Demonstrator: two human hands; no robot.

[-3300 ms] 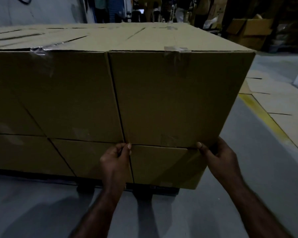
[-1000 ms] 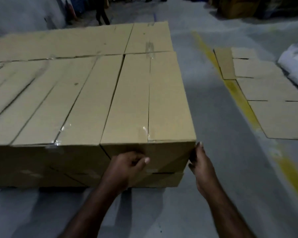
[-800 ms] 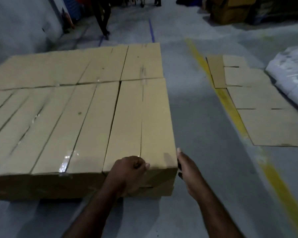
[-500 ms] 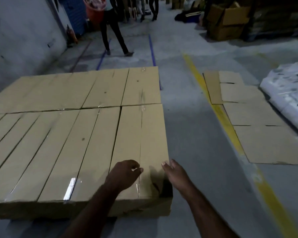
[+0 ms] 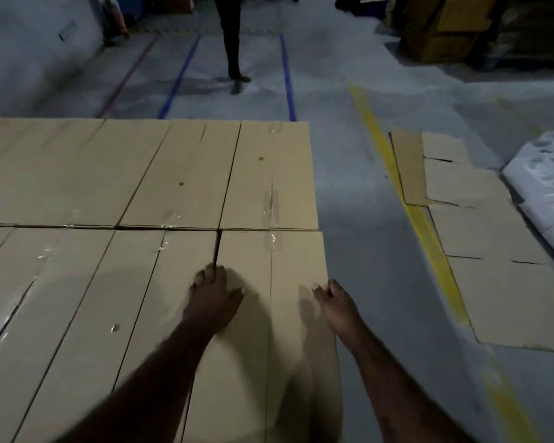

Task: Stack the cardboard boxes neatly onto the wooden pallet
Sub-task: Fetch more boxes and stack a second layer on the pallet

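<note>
With fingers open and apart, the left hand presses on the tan rectangular cardboard box while the right hand braces its outer edge, seemingly squaring it flush.

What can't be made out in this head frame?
Wooden pallet: hidden under the cardboard boxes, head view.
Stack's near and left sides: cut off by the frame edges.
Right hand fingers: hidden past the box's right edge.
Left hand fingertips: too dim to tell whether they enter the seam.
Standing person: cut off above the legs by the top edge.
</note>
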